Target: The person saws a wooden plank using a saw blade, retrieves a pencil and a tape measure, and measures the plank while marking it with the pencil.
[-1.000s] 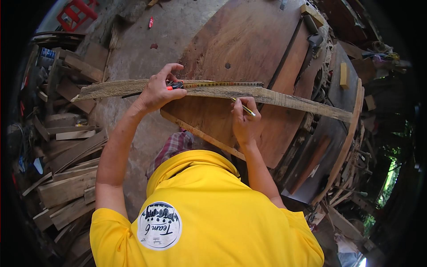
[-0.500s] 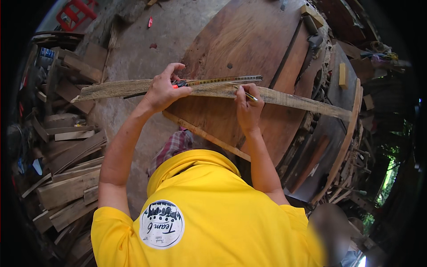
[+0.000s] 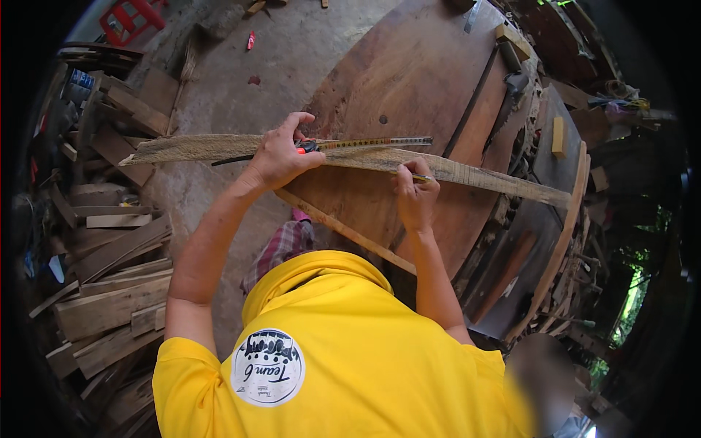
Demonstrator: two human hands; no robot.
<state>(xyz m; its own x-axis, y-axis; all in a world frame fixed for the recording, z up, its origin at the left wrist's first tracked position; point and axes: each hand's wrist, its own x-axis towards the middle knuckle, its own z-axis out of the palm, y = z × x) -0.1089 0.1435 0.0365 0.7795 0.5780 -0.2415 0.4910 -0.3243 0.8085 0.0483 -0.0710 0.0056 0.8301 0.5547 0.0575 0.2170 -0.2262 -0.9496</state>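
A long, narrow, rough wooden plank (image 3: 485, 177) lies crosswise over a dark wooden tabletop (image 3: 380, 87), its left end reaching past the table. My left hand (image 3: 281, 155) is closed around a small black-and-red tape measure (image 3: 308, 147) on the plank. Its yellow blade (image 3: 376, 143) is drawn out to the right along the plank's far edge. Farther right, my right hand (image 3: 418, 197) pinches a slim pencil (image 3: 422, 177) at the plank's near edge. The fingers hide part of the pencil, and its tip is hard to make out.
Stacked wood offcuts (image 3: 109, 306) fill the left side. A red plastic stool (image 3: 131, 22) stands at the far left, and a small red item (image 3: 251, 40) lies on the concrete floor. At the table's right are a handsaw (image 3: 511, 91) and a wood block (image 3: 558, 137).
My right hand with the pencil has moved from beside the tape blade to the plank's near edge. My left hand keeps the tape measure in place; the view has shifted slightly.
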